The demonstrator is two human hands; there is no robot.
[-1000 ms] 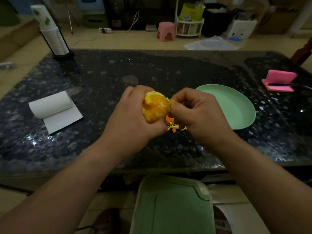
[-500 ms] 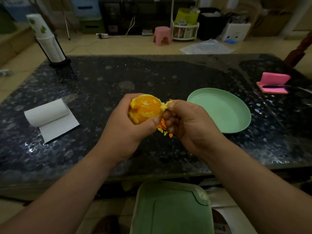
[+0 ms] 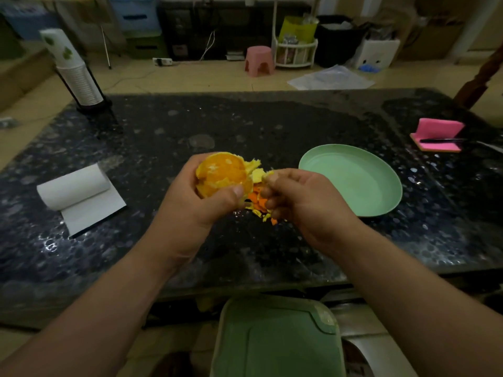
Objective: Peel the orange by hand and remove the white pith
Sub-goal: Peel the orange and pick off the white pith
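My left hand (image 3: pixel 198 205) grips a mostly peeled orange (image 3: pixel 221 174) above the dark table, with the thumb across its lower front. Pale yellow pith patches remain on its flesh. A flap of peel (image 3: pixel 254 170) hangs off the orange's right side. My right hand (image 3: pixel 302 200) pinches the end of that flap between thumb and forefinger, its other fingers curled. Torn peel scraps (image 3: pixel 260 206), orange and yellow, lie on the table just below both hands.
An empty green plate (image 3: pixel 381 202) sits right of my hands. A paper towel roll (image 3: pixel 73 189) lies at the left, a paper cup stack (image 3: pixel 72 69) at the far left corner, a pink sponge (image 3: pixel 438 134) far right. A green bin lid (image 3: pixel 275 338) is below the table's near edge.
My right hand has pulled rightward, away from the orange, and a strip of peel now stretches between them. The left hand has turned the orange slightly.
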